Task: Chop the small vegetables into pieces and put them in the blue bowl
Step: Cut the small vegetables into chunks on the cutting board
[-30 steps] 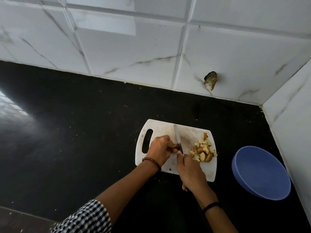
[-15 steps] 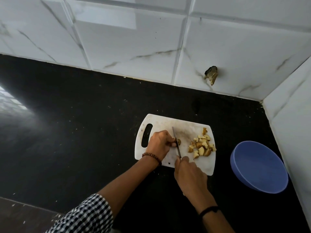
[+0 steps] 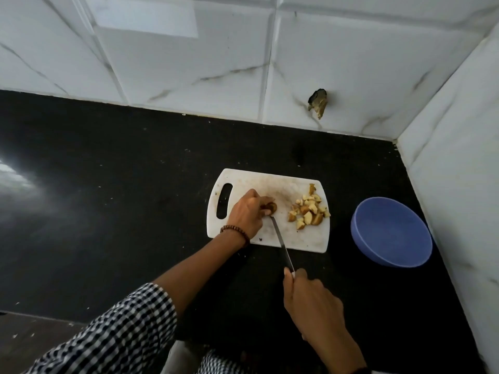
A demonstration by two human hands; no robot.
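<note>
vegetable (image 3: 271, 207) in left fingers (image 3: 265, 200) (knife (image 3: 280, 240) beside)

The left grip (image 3: 247, 214) lies knuckles up, fingertips curled down and pinching a vegetable (image 3: 270, 207). Its bare forearm (image 3: 194, 271) runs back to the lower left into a checked sleeve (image 3: 129, 319), with beads (image 3: 236, 230) on the wrist. The right grip (image 3: 313, 300) hangs nearer the front edge of the worktop (image 3: 135, 184), fingers wrapped round a knife (image 3: 280, 238) whose blade points toward the left fingertips.
</note>
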